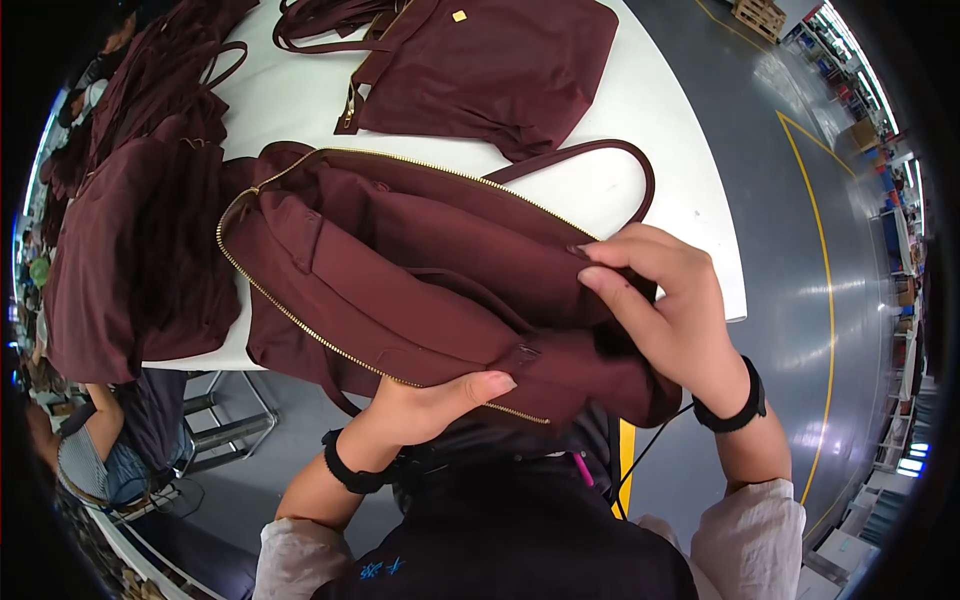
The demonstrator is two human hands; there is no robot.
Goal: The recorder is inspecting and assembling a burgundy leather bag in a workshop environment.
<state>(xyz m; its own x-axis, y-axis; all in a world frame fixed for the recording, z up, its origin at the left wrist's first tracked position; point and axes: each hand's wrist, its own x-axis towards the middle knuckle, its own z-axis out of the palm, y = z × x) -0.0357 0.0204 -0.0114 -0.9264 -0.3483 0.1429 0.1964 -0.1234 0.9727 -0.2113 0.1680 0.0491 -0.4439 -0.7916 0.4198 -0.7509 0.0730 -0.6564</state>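
A maroon fabric handbag [400, 290] lies at the table's near edge with its gold zipper undone and its mouth spread wide, so the lining and an inner pocket show. My left hand [430, 405] grips the near side of the opening, thumb inside over the lining and the other fingers hidden beneath the bag. On the right, my right hand [660, 300] pinches the far rim near the zipper's end between thumb and forefinger. One strap of the bag loops out over the table beyond my right hand.
Another maroon bag [490, 75] rests farther back on the white table [690, 190]. Piled maroon bags [140, 250] cover the left side. Below left are a metal-framed stool [225, 430] and another person's arm [103, 420]. Grey floor [790, 270] with yellow lines runs along the right.
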